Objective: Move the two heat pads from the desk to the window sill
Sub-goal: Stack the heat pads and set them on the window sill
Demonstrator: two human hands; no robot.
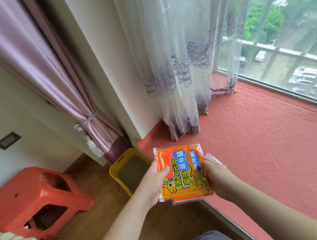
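Task looks abt 3/4 done, judging by where things are: both heat pads are off the desk (desk not in view) and already carried to the window, but neither is set down yet. Front heat pad [177, 174] overlaps the rear heat pad [199, 167]; they're fanned, the front one to the left, the rear one peeking out right and below. Both are held in the air right at the near-left corner of the window sill [271, 143], above its front edge, not touching it.

Left hand [153, 185] is clamped on the front pad's left edge, thumb on the printed face. Right hand [216, 175] grips the rear pad's right side, fingers on top. Something pale and foil-like shows just behind the right fingers; can't tell what it is, maybe a pad's back.

What's left: lower both onto the sill and let go. Easy step imo, w/ lots of free room.

Sill surface: wide, covered w/ a red embossed mat, flat, bare except where the sheer curtain [182, 64] hem drapes onto it near the back-left corner. Glass runs along the right.

Room: mauve drape [46, 75] tied back at left, wood floor, orange plastic stool [35, 201], yellow bin [128, 170] just by the sill's corner, pale bedding at bottom left.
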